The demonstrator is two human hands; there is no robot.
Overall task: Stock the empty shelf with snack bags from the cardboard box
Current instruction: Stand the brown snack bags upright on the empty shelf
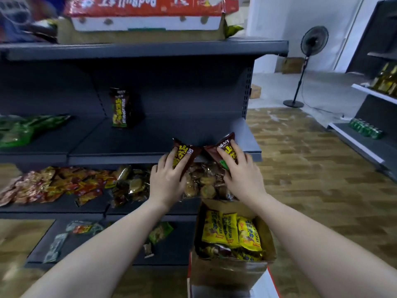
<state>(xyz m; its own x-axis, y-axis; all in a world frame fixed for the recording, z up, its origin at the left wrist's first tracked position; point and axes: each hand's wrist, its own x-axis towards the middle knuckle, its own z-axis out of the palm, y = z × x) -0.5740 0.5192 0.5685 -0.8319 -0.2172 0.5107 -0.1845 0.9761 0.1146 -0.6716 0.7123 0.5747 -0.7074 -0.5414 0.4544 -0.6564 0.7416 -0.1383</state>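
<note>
From the head view, the person stands in front of a dark grey shelf and both arms reach toward its front edge. The left hand holds a dark brown snack bag with yellow letters; the fingers are curled over its face and the bag is tilted, its upper end just over the shelf edge. The right hand grips a second brown bag in the same way, just right of the first one, and the two bags almost touch at their upper corners. Far back on the same shelf, left of the hands, one more brown bag stands upright against the back panel. At the left end of this shelf lie some green packets. Below the shelf, a lower level carries a pile of red and orange sachets and wrapped round cakes, these last directly under the hands. The cardboard box stands open below the right forearm, lower than the shelf, and yellow snack bags stand inside it. Above the shelf, on the top board, rests a red and white carton. To the right of the shelf, well apart, a black standing fan is on the floor.
</note>
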